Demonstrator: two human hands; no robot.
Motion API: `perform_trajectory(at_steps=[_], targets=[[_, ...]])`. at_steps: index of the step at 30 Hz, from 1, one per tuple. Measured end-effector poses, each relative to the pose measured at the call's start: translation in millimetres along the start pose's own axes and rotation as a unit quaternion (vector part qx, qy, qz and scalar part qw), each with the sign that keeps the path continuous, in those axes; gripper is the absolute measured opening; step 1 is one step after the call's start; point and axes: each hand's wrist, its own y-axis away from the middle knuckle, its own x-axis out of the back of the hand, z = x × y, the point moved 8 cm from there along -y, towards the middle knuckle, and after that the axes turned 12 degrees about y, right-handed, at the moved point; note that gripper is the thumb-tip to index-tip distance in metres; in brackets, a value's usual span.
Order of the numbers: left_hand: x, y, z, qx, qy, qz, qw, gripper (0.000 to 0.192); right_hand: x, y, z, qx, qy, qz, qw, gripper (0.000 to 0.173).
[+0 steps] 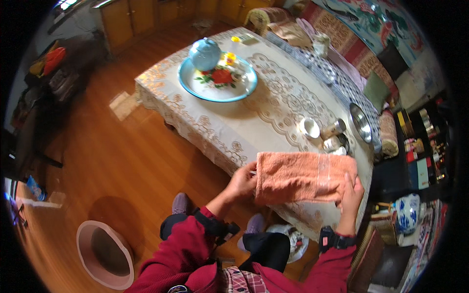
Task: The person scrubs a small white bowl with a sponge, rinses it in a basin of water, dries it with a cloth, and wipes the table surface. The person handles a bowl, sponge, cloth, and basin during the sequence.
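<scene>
An orange-pink terry towel (293,177), folded into a rectangle, is held up between both hands over the near right part of the table. My left hand (242,183) grips its left edge, with some fingers hidden behind the cloth. My right hand (351,194) pinches its lower right corner, thumb on the front. Behind the towel's upper edge, a white cup (309,128), a metal canister (334,128) and a glass jar (331,144) are on the patterned tablecloth (209,126). Farther back is a blue-rimmed enamel basin (218,96) with a rose design and a blue lidded pot (205,54).
A metal bowl (360,122) stands at the table's right edge, beside a sofa with a checked cover (340,82). A pink plastic tub (105,254) is on the wooden floor at lower left. A whitish bag (297,243) lies near my feet, and a chair (388,260) is at lower right.
</scene>
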Motion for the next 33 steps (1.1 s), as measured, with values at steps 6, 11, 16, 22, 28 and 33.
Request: perform_trajectory(at_steps=[6, 11, 16, 22, 28, 33], targets=[[8.4, 0.3, -6.1, -0.004, 0.061, 0.026, 0.998, 0.05, -45.3, 1.0, 7.0, 0.064, 0.238, -0.015, 0.969, 0.022], [44.9, 8.1, 9.0, -0.032, 0.122, 0.13, 0.983, 0.033, -104.3, 26.8, -2.2, 0.108, 0.359, -0.141, 0.916, 0.039], [65.2, 19.4, 29.6, -0.078, 0.155, 0.16, 0.972, 0.02, -104.4, 24.1, 3.6, 0.161, 0.422, -0.069, 0.889, 0.055], [56.2, 23.2, 30.7, -0.049, 0.139, 0.156, 0.977, 0.018, -183.3, 67.7, 50.3, 0.2, 0.507, -0.124, 0.829, 0.079], [58.0, 24.3, 25.4, -0.036, 0.125, 0.151, 0.98, 0.017, -184.8, 25.7, 72.1, 0.144, 0.523, -0.119, 0.832, 0.069], [61.1, 18.9, 18.1, -0.029, 0.085, 0.164, 0.982, 0.015, -125.5, 12.0, 114.1, 0.053, 0.585, -0.141, 0.797, 0.069]])
